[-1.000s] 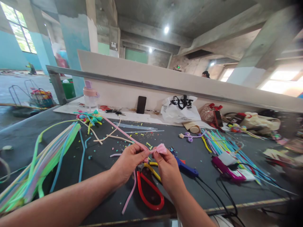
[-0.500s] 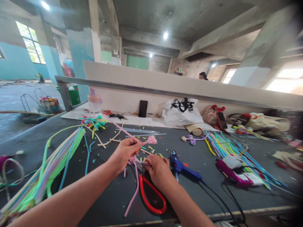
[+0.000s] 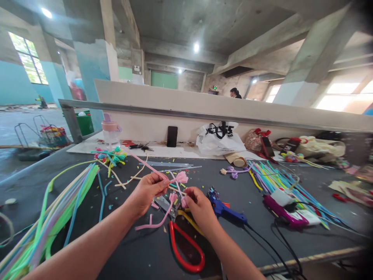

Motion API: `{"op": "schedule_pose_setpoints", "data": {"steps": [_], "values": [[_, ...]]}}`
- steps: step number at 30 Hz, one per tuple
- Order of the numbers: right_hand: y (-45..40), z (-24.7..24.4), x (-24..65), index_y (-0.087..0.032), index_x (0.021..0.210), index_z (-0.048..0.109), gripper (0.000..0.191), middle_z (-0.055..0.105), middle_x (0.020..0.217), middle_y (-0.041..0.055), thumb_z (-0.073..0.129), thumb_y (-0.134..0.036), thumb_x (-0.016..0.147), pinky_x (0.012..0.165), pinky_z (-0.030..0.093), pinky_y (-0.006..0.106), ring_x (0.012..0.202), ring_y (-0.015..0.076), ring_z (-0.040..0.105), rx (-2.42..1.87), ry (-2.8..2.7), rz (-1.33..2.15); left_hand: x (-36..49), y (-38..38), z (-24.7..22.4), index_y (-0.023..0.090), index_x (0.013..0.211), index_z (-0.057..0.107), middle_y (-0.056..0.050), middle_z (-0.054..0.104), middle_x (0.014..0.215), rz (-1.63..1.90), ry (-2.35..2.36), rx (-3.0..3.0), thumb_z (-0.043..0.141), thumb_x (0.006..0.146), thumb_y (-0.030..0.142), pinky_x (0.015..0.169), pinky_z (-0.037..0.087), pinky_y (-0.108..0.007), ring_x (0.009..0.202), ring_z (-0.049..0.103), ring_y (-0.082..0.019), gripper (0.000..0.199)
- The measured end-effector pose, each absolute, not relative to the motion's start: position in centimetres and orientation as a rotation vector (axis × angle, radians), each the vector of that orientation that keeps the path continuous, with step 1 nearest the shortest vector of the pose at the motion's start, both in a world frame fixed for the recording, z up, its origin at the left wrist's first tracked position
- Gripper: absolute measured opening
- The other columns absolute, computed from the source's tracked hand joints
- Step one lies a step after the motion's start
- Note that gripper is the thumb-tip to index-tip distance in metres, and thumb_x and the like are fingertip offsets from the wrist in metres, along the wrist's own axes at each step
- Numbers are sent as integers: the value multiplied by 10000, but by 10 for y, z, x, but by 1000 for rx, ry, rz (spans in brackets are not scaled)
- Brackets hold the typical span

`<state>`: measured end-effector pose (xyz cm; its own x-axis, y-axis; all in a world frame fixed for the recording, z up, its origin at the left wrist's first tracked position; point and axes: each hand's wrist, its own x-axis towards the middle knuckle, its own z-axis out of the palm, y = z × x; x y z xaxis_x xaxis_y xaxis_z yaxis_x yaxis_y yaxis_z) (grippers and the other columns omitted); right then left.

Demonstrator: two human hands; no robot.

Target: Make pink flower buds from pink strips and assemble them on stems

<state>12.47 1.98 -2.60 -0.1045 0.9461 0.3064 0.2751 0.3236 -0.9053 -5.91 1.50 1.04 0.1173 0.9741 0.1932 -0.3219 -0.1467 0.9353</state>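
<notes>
My left hand [image 3: 152, 191] is closed, pinching a long pink pipe cleaner [image 3: 148, 165] with a fluffy pink flower head [image 3: 181, 177] at its right end. Just right of it, my right hand [image 3: 201, 208] has its thumb and fingers closed on a thin lilac pipe cleaner [image 3: 179, 187] with a small pinkish bud [image 3: 184, 201] at the fingertips. Below the hands lie scissors with a red handle [image 3: 189, 266]. Another pink pipe cleaner flower [image 3: 163, 219] lies bent across the blades. A yellow band [image 3: 190, 221] curves beside the scissors, partly behind my right hand.
A blue glue gun [image 3: 225, 210] with its cord lies right of my right hand. Pipe cleaner bundles lie left [image 3: 67, 206] and right [image 3: 279, 182]. A purple power strip [image 3: 284, 213], a phone [image 3: 172, 136], a bottle [image 3: 111, 132] and a white bag [image 3: 220, 140] stand farther off.
The second pink flower, whose stem hung below my hands, now lies on the scissors with its stem pointing left. My right hand has lifted off the scissors. The view has shifted slightly.
</notes>
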Motion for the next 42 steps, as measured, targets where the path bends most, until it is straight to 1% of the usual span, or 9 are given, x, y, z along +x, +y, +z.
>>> {"op": "schedule_pose_setpoints", "data": {"steps": [5,8,10,15,20,30,34,37,42], "values": [[15,-7,130,-168,840,616,215,600,713,8,601,-359,742,565,433,232,583,111,517,-930,-1360,1258,-54,3,18,150,766,663,17,593,638,1265,738,1255,703,694,271,460,284,-174,486,418,-48,147],[9,3,132,-149,771,651,165,612,663,-1,714,-265,672,535,427,188,545,81,511,-711,-1078,1667,-48,-5,21,141,705,686,-35,625,1002,1206,783,1334,716,673,243,476,319,-181,521,436,-33,111],[5,6,132,-133,750,663,135,629,658,11,731,-211,664,528,431,173,541,76,528,-639,-990,1817,-44,-7,18,129,676,695,-51,585,1133,1165,776,1354,718,670,236,495,344,-184,560,467,-41,110],[-2,7,124,-115,815,684,182,667,730,47,683,-279,738,599,475,189,618,94,582,-527,-860,1960,-35,-5,6,117,783,699,-45,652,733,1174,605,1076,718,687,255,547,390,-201,583,529,-93,169],[-8,1,110,-144,903,695,242,689,800,28,748,-155,667,703,470,194,668,85,585,-442,-942,1781,-34,-4,4,90,805,691,-65,658,748,1162,428,895,685,737,220,615,419,-200,625,557,-90,147],[-13,-13,106,-235,967,674,298,655,940,20,738,-258,677,815,444,301,880,174,572,-696,-1127,1376,-31,-8,2,98,911,692,-67,666,824,1143,405,870,672,749,151,688,438,-205,721,583,-104,172],[-14,-19,107,-254,903,673,252,611,1047,36,744,-255,662,777,467,317,901,185,564,-630,-1113,1342,-32,-11,4,114,954,677,-66,670,812,1125,360,827,666,756,156,620,446,-198,679,590,-101,203],[-18,-16,105,-254,837,660,178,595,1057,26,733,-230,677,761,472,323,861,170,575,-534,-1070,1327,-34,-12,6,113,836,683,-54,662,734,1120,347,816,667,757,188,553,441,-187,619,589,-97,109],[-16,17,121,-229,789,644,161,641,932,14,748,-265,672,738,458,296,782,136,583,-461,-905,1185,-38,-12,10,136,856,682,-44,647,653,1121,382,809,693,732,233,508,418,-165,567,576,-90,158]]}}
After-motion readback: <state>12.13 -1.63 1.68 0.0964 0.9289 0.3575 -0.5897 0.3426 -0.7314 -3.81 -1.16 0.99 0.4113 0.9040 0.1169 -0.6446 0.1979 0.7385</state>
